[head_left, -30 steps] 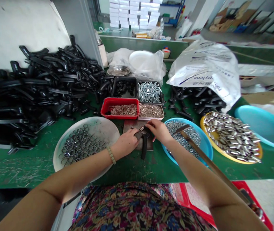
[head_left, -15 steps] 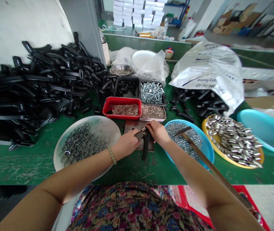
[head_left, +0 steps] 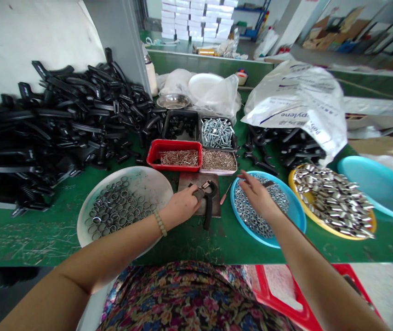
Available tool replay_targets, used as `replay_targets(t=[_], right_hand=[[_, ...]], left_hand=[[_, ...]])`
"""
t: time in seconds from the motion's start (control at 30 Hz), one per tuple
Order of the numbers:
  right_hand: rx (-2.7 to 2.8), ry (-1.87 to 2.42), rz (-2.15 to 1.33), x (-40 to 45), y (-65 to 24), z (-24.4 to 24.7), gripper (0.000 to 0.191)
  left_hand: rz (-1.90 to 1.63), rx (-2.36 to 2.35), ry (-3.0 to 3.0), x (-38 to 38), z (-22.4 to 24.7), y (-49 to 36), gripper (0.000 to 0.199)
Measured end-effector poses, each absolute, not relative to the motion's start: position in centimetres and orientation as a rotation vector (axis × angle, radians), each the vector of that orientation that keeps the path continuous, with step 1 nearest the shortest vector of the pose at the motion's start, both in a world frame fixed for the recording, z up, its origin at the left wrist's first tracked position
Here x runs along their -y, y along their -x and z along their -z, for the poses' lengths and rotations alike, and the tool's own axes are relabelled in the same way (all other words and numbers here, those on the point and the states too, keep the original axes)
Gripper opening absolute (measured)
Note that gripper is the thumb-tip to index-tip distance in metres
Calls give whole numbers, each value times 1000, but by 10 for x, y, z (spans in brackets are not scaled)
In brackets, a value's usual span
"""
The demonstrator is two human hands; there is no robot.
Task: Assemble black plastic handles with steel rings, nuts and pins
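Note:
My left hand (head_left: 184, 202) is closed on a black plastic part with a curved arm (head_left: 208, 211), holding it down on a flat metal plate (head_left: 191, 180). A small shiny metal piece (head_left: 205, 185) sits at the top of that part. My right hand (head_left: 256, 195), fingers stretched out and apart, is over a blue tray (head_left: 301, 220) of small metal nuts (head_left: 244, 209). Just beyond the right hand a bit of the hammer head (head_left: 268, 184) shows; my forearm hides most of its handle. A thin tool with a pink handle (head_left: 223, 198) lies between plate and tray.
A white tray of metal rings (head_left: 162, 184) stands left. Behind the plate are a red bin (head_left: 150, 154) of pins, bolts (head_left: 217, 133) and a black bin (head_left: 182, 112). Black parts (head_left: 79, 105) pile up left. A yellow tray (head_left: 298, 195) of metal sleeves stands right.
My right hand has left the black part and moved right, over the blue tray, uncovering the pink-handled tool. The left hand keeps its place.

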State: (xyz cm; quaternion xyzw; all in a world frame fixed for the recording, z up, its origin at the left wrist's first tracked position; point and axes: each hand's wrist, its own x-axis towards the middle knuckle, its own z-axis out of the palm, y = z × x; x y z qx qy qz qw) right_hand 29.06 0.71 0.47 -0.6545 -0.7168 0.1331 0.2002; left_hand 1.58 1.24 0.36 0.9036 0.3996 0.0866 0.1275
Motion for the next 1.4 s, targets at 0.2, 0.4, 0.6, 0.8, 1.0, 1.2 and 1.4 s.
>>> replay_targets(t=[0.2,0.4,0.6,0.8,1.0,1.2,1.4], right_hand=[[1985,2489,1,66,-373,2,47],[1868,2153,-332,60,-281,-29,44],[1934,1991,-425,38,-232,-52,42],[1996,2042,-412,31,-229,-58,39],[2102,2060,-499,30,-223,-58,35],[2034,2056,-461,29,-228,-52,33],[1988,1888,-391,51,-222,-53,39]], left_hand=[[-216,-1145,-2610,-14,-2,-15,29],[-176,-1179,-2555,-14,-7,-17,30],[-174,-1197,-2543,-13,-7,-18,29],[-167,-1182,-2557,-14,-3,-17,27],[-163,-1195,-2563,-16,-4,-18,26],[-166,-1235,-2567,-10,-5,-17,27],[-501,-1450,-2515,-73,-35,-15,38]])
